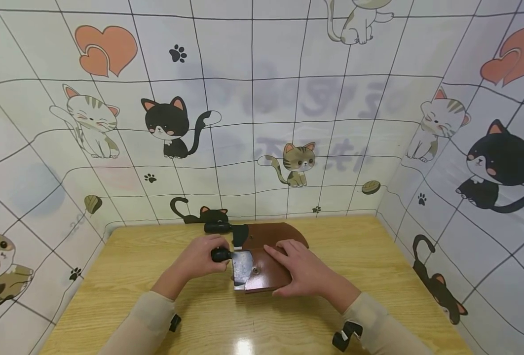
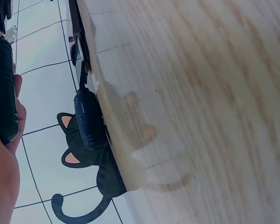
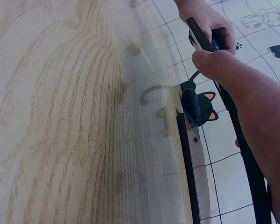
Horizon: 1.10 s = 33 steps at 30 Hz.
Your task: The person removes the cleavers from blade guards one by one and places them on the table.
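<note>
My left hand (image 1: pixel 203 256) grips the black handle (image 2: pixel 3 88) of a cleaver, whose bare metal blade (image 1: pixel 242 266) shows at the heel. A brown, glossy sheath (image 1: pixel 266 281) with a snap covers the rest of that blade. On the sheath's right end is my right hand (image 1: pixel 304 268), holding it between thumb and fingers; the sheath's dark edge (image 3: pixel 242 149) faces the right wrist view. Behind it lies a second knife in a brown sheath with a rounded end (image 1: pixel 284 231); its dark ridged handle (image 2: pixel 89 119) points left.
The wooden table (image 1: pixel 333 325) meets a wall sheet (image 1: pixel 253 98) printed with cats and grid lines at the back and both sides. The second knife lies close to the table's back edge. Black straps (image 1: pixel 347 335) sit at the wrists.
</note>
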Motion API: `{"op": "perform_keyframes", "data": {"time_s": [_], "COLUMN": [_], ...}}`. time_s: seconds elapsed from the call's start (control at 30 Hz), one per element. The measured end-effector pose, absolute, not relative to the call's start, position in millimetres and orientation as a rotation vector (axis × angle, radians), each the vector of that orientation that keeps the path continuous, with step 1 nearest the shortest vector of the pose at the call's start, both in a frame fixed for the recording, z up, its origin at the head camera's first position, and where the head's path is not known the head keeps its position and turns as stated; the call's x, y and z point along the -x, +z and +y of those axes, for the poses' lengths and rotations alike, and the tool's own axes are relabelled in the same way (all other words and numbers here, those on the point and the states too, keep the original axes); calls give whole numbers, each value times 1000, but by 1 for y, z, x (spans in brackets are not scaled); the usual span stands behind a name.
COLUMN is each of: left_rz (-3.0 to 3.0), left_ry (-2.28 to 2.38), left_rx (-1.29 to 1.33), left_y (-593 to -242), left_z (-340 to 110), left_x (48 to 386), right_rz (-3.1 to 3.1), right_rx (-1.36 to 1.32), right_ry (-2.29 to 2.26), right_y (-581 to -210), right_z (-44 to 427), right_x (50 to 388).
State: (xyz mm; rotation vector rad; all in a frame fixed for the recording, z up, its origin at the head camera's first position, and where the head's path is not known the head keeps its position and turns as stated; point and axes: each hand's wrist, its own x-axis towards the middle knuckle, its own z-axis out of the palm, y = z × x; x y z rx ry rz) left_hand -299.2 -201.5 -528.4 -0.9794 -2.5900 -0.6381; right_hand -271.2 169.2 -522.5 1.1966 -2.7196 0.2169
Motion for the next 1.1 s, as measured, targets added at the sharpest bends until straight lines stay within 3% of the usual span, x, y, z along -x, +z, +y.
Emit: {"op": "perform_keyframes", "data": {"time_s": [0.7, 1.1], "left_rz": [-2569, -2537], "left_ry": [-665, -553], "left_rx": [1016, 975], "left_y": [-527, -518], "left_z": [-211, -224], "left_x": [297, 301], "right_rz": [-2705, -2706], "right_rx": [-1195, -1197], "right_ry": [283, 326], "right_y": [-526, -509], "right_z": [180, 187], "right_x": [272, 275]}}
